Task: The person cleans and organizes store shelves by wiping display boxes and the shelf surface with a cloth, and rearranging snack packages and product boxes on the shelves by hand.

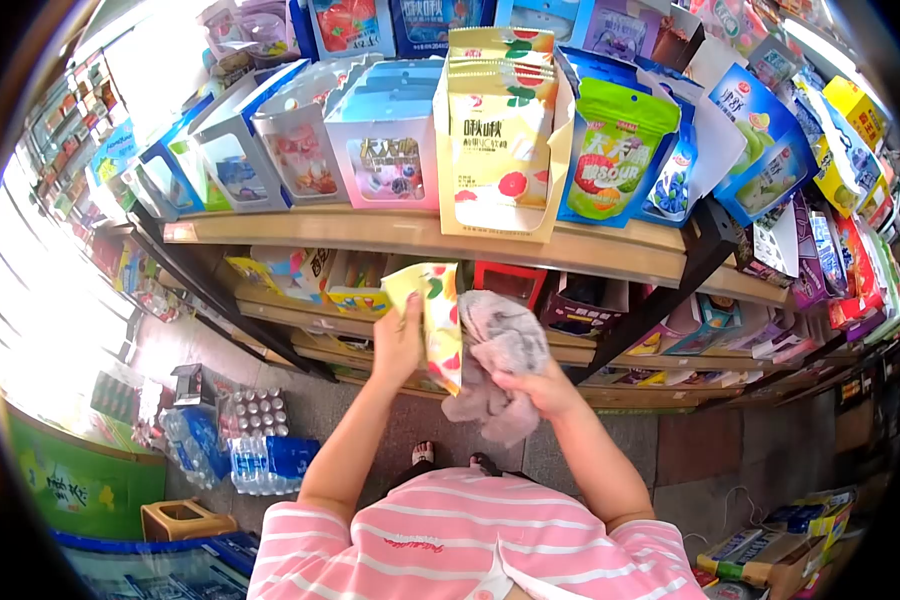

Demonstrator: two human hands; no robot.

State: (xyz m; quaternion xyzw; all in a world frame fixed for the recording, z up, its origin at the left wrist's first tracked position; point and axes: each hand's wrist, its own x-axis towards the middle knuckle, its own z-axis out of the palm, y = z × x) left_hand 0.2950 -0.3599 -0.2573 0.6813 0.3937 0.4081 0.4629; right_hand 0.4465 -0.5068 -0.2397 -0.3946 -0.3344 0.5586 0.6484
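My left hand is closed round a yellow candy bag with red fruit printed on it, held upright in front of the shelf. In my right hand is a crumpled greyish-pink cloth, bunched up just right of the bag; whether the two touch I cannot tell. Straight ahead on the shelf stands a yellow display box filled with similar yellow bags. Beside it on the right is a green candy pouch in a blue box, and a pink-and-white box of pouches stands on the left.
The wooden top shelf has a dark metal post at its right end. Lower shelves hold more packets. Shrink-wrapped bottles and a brown stool are on the floor at left. Cartons lie at lower right.
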